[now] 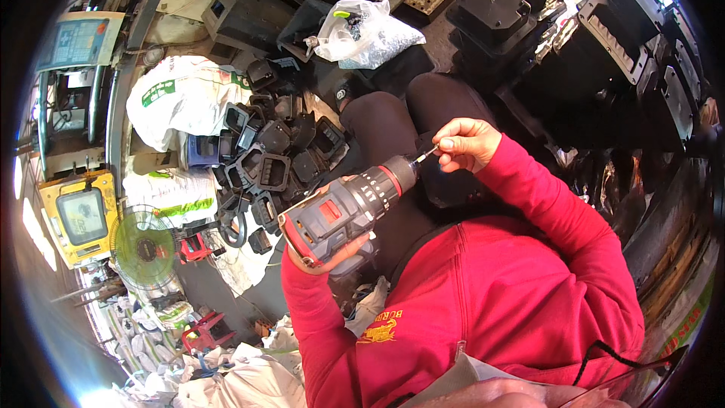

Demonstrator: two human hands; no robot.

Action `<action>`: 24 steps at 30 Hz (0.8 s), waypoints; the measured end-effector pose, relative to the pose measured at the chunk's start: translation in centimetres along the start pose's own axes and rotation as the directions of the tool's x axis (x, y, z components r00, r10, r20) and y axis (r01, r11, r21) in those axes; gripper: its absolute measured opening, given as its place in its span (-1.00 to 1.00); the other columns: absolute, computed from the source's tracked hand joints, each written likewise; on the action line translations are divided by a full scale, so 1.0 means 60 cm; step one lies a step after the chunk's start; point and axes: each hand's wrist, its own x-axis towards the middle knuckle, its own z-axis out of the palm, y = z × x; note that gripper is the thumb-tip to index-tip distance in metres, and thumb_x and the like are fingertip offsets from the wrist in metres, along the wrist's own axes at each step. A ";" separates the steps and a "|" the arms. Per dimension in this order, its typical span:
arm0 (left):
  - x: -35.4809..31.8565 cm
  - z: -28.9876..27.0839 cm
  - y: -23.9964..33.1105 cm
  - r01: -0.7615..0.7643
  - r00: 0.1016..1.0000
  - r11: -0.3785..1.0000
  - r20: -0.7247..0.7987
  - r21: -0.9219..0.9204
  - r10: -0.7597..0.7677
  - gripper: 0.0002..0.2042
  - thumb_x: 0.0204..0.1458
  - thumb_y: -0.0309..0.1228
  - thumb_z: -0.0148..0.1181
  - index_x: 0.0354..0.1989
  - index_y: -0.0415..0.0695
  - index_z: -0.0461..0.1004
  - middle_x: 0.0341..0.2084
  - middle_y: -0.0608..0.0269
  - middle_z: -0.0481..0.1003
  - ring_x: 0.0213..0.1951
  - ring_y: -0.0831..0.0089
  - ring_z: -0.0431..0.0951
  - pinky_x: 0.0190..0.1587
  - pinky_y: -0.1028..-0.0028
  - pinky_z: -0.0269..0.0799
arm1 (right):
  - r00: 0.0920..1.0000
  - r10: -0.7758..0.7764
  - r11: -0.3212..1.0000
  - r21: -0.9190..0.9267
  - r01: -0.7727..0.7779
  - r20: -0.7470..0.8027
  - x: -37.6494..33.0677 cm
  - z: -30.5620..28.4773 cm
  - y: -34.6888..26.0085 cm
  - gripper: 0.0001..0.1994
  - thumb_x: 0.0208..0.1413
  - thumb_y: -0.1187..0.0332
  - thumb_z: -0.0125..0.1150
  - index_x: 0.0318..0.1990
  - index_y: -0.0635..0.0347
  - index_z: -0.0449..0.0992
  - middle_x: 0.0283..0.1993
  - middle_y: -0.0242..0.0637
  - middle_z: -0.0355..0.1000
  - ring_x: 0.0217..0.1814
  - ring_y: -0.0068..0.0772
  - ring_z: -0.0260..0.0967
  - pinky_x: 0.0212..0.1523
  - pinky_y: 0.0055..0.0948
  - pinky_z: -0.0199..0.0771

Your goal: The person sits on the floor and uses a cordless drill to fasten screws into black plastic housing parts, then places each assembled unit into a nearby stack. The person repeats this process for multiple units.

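Note:
My left hand (349, 251) is wrapped round the grip of a grey and black cordless drill (340, 215) with red trim. The drill lies across my lap, its chuck toward my right hand. With thumb and fingertips pinched, my right hand (468, 143) holds a small screw (429, 153) against the tip of the bit. Just below those fingers a dark part (445, 183) rests on my lap; its outline blends into my dark trousers.
Many black plastic housings (273, 172) are heaped at the left. Ahead sits a clear bag (366, 34) of small parts. Larger black housings (491, 9) stand stacked at far right. A green fan (145, 245), a yellow-framed screen (81, 215) and white sacks (181, 94) line the left.

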 end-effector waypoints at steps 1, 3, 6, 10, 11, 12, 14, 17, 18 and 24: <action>0.001 -0.001 0.001 -0.016 1.000 1.000 0.024 -0.019 0.017 -0.34 -0.30 -0.57 0.42 0.10 -0.30 0.31 0.00 0.09 0.44 0.00 0.35 0.48 0.05 0.38 0.41 | 1.000 0.011 1.000 -0.019 -0.011 0.000 -0.001 -0.001 -0.001 -0.85 0.10 0.43 0.24 -0.19 0.24 0.53 -0.27 -0.27 0.50 -0.29 -0.49 0.50 -0.25 -0.50 0.60; 0.003 -0.003 0.002 -0.120 0.991 0.991 0.070 0.056 0.116 -0.28 -0.30 -0.63 0.37 0.17 -0.27 0.24 -0.03 0.10 0.44 -0.05 0.33 0.51 0.02 0.37 0.45 | 0.999 0.038 0.999 -0.015 -0.038 0.015 -0.004 -0.004 -0.003 -0.85 0.10 0.42 0.25 -0.20 0.25 0.53 -0.28 -0.26 0.50 -0.31 -0.50 0.50 -0.25 -0.50 0.60; 0.007 -0.005 0.003 -0.147 0.984 0.987 0.113 0.063 0.139 -0.23 -0.32 -0.63 0.38 0.20 -0.24 0.21 -0.01 0.12 0.43 -0.02 0.33 0.50 0.03 0.35 0.44 | 0.998 0.049 0.999 -0.019 -0.049 0.035 -0.005 -0.007 -0.005 -0.85 0.10 0.41 0.25 -0.21 0.25 0.53 -0.29 -0.26 0.50 -0.34 -0.50 0.50 -0.27 -0.51 0.60; 0.013 0.003 0.008 -0.235 0.964 0.961 0.163 0.147 0.211 -0.22 -0.37 -0.57 0.42 0.18 -0.19 0.24 0.01 0.19 0.42 0.03 0.36 0.46 0.08 0.36 0.39 | 0.990 0.134 0.979 -0.150 -0.139 -0.046 -0.006 -0.005 -0.014 -0.86 0.11 0.38 0.25 -0.22 0.23 0.53 -0.33 -0.29 0.50 -0.38 -0.50 0.50 -0.28 -0.52 0.59; 0.013 0.007 0.010 -0.239 0.961 0.955 0.184 0.173 0.207 -0.22 -0.37 -0.55 0.43 0.18 -0.18 0.25 0.01 0.20 0.42 0.02 0.37 0.46 0.08 0.36 0.38 | 0.993 0.117 0.984 -0.139 -0.115 0.005 -0.008 -0.002 -0.017 -0.85 0.11 0.38 0.24 -0.21 0.23 0.53 -0.34 -0.29 0.50 -0.40 -0.52 0.49 -0.31 -0.53 0.58; 0.013 0.010 0.012 -0.244 0.957 0.949 0.206 0.199 0.203 -0.23 -0.37 -0.54 0.43 0.17 -0.17 0.26 0.00 0.21 0.43 0.02 0.38 0.46 0.09 0.37 0.37 | 0.992 0.127 0.981 -0.151 -0.126 -0.001 -0.011 0.002 -0.020 -0.85 0.12 0.37 0.24 -0.20 0.23 0.53 -0.34 -0.30 0.50 -0.42 -0.53 0.48 -0.33 -0.53 0.57; 0.009 0.015 0.016 -0.156 0.976 0.980 0.171 0.124 0.133 -0.25 -0.36 -0.53 0.42 0.16 -0.18 0.27 -0.02 0.21 0.44 0.01 0.39 0.46 0.08 0.39 0.37 | 0.995 0.096 0.968 -0.228 -0.103 -0.039 -0.024 0.005 -0.028 -0.82 0.13 0.35 0.23 -0.18 0.23 0.54 -0.36 -0.31 0.50 -0.45 -0.57 0.45 -0.40 -0.56 0.54; 0.004 0.014 0.024 -0.199 0.977 0.938 0.132 0.282 0.167 -0.27 -0.34 -0.53 0.42 0.15 -0.19 0.28 -0.01 0.19 0.43 0.02 0.41 0.45 0.08 0.40 0.36 | 0.978 -0.193 0.826 -0.551 0.121 -0.076 -0.036 -0.012 -0.046 -0.72 0.15 0.22 0.20 -0.10 0.22 0.55 -0.42 -0.33 0.50 -0.51 -0.69 0.35 -0.57 -0.67 0.34; 0.004 0.013 0.026 -0.218 0.975 0.935 0.113 0.278 0.193 -0.28 -0.32 -0.54 0.42 0.15 -0.22 0.29 -0.01 0.17 0.45 0.01 0.41 0.46 0.07 0.40 0.38 | 0.944 -0.223 0.783 -0.622 0.025 -0.243 -0.026 -0.029 -0.060 -0.69 0.16 0.19 0.18 -0.07 0.22 0.54 -0.44 -0.37 0.49 -0.55 -0.72 0.32 -0.59 -0.69 0.30; 0.022 0.025 0.032 -0.207 0.975 0.871 0.162 0.446 0.149 -0.33 -0.28 -0.53 0.42 0.13 -0.27 0.31 -0.05 0.13 0.48 -0.03 0.39 0.51 0.02 0.40 0.42 | 0.922 -0.264 0.410 -0.898 -0.157 -0.282 0.042 -0.113 -0.043 -0.45 0.00 -0.17 0.20 -0.29 0.25 0.62 -0.36 -0.19 0.56 -0.26 -0.35 0.50 -0.18 -0.39 0.43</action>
